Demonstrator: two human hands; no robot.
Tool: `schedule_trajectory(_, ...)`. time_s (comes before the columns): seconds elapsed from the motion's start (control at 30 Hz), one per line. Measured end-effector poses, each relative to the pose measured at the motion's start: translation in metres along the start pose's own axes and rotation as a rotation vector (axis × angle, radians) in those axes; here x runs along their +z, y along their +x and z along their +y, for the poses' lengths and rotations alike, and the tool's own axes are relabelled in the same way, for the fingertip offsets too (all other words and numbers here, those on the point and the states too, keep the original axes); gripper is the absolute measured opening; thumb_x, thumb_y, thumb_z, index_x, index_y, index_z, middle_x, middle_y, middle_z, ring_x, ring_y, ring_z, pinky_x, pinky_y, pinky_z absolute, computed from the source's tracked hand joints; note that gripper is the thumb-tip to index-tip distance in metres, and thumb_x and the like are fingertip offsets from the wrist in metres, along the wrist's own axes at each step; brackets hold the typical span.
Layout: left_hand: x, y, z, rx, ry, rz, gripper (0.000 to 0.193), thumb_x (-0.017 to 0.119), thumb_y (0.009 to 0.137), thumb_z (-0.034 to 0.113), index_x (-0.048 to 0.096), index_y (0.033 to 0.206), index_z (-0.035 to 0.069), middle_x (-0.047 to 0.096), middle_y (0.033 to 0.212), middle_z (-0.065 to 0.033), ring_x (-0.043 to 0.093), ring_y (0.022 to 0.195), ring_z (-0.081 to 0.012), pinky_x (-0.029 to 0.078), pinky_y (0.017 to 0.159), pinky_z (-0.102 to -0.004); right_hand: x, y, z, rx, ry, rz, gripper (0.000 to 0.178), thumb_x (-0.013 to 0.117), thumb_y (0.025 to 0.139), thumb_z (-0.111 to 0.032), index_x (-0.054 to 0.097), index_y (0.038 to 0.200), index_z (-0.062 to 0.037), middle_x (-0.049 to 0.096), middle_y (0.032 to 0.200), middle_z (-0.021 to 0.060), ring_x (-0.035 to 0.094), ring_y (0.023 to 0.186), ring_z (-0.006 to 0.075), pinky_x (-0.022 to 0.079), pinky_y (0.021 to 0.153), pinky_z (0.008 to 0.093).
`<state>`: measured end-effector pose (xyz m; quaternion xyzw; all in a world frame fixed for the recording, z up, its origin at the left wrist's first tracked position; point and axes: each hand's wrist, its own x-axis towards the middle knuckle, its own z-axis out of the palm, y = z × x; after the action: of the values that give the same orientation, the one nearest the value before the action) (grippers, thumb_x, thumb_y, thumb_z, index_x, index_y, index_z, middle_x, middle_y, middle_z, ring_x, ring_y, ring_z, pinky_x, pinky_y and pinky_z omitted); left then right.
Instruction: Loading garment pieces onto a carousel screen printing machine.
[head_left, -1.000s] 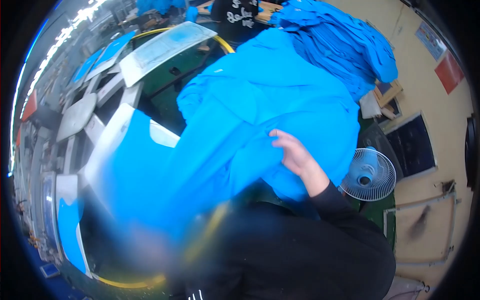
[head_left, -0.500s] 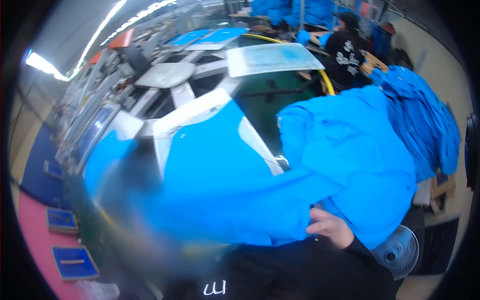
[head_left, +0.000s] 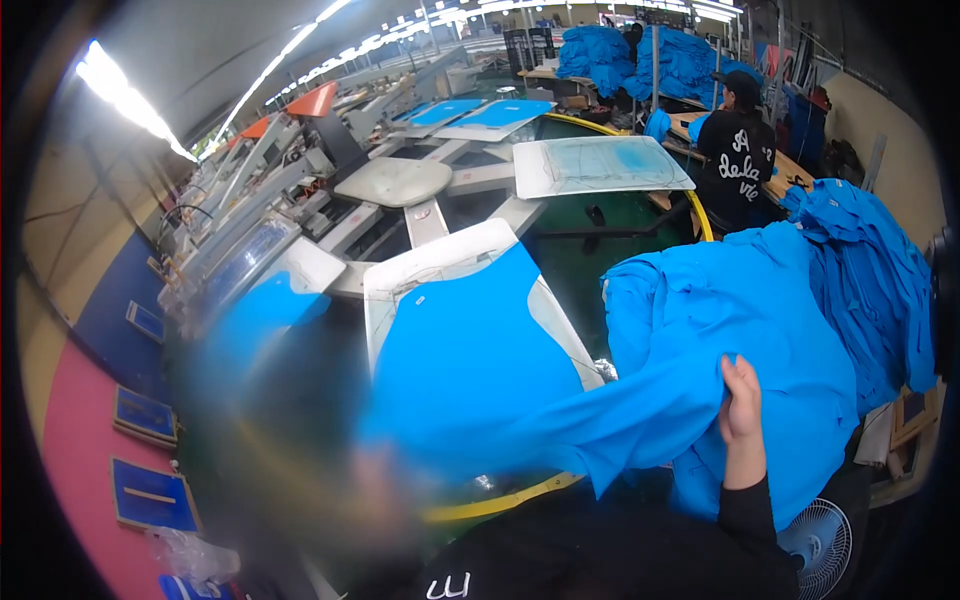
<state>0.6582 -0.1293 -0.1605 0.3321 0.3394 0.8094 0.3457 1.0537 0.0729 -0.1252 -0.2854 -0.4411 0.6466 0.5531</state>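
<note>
A bright blue fabric piece stretches between my two hands, in front of the nearest white printing board. My right hand is closed on its right end, thumb and fingers pinching the cloth. On the other side, my left hand shows only as a blur at the cloth's lower left edge, its fingers not readable. Another blue cut panel lies on the white board, with a small pale tag near its upper edge. A large pile of blue fabric rises behind and around my right hand.
The boards belong to a round machine with metal arms and a yellow ring rail. A person in black works at a far right table. A fan stands lower right; blue framed panels stand along the left.
My right hand has moved up and to the right, drawing the fabric piece outward from the pile's near side. The view has shifted, with the machine now lower and farther right.
</note>
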Motion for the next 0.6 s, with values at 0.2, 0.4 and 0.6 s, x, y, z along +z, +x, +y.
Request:
schedule_trajectory(0.2,0.074,-0.032,-0.045,-0.574,0.328,-0.129,0.015,0.057,0.083,0.006,0.058,0.097,0.004,0.058,0.085,0.0001,0.053,0.069,-0.0096,0.042,0.058,-0.0259,-0.119,0.055,0.012,-0.372,-0.38,0.24,0.021,0.05,0.094,-0.023,0.057,0.094,-0.0036,0.061,0.094,0.0037,0.053,0.084,0.0081,0.041,0.077,0.0227)
schedule_trajectory(0.4,0.094,-0.054,-0.089,-0.725,0.738,-0.402,0.031,0.058,0.089,0.018,0.054,0.113,0.0,0.06,0.105,-0.0083,0.056,0.096,-0.017,0.043,0.085,-0.0308,-0.14,0.063,0.039,-0.262,-0.487,0.498,0.027,0.049,0.093,-0.022,0.057,0.105,0.0001,0.059,0.1,0.0044,0.052,0.09,0.0126,0.04,0.081,0.0255)
schedule_trajectory(0.6,0.13,-0.073,-0.112,-0.822,0.08,-0.291,0.034,0.055,0.09,0.019,0.048,0.117,0.0,0.057,0.11,-0.0108,0.056,0.1,-0.0199,0.045,0.086,-0.034,-0.143,0.068,0.046,-0.284,-0.549,0.359,0.028,0.05,0.092,-0.022,0.057,0.106,0.0014,0.06,0.099,0.0046,0.053,0.09,0.0133,0.041,0.08,0.0266)
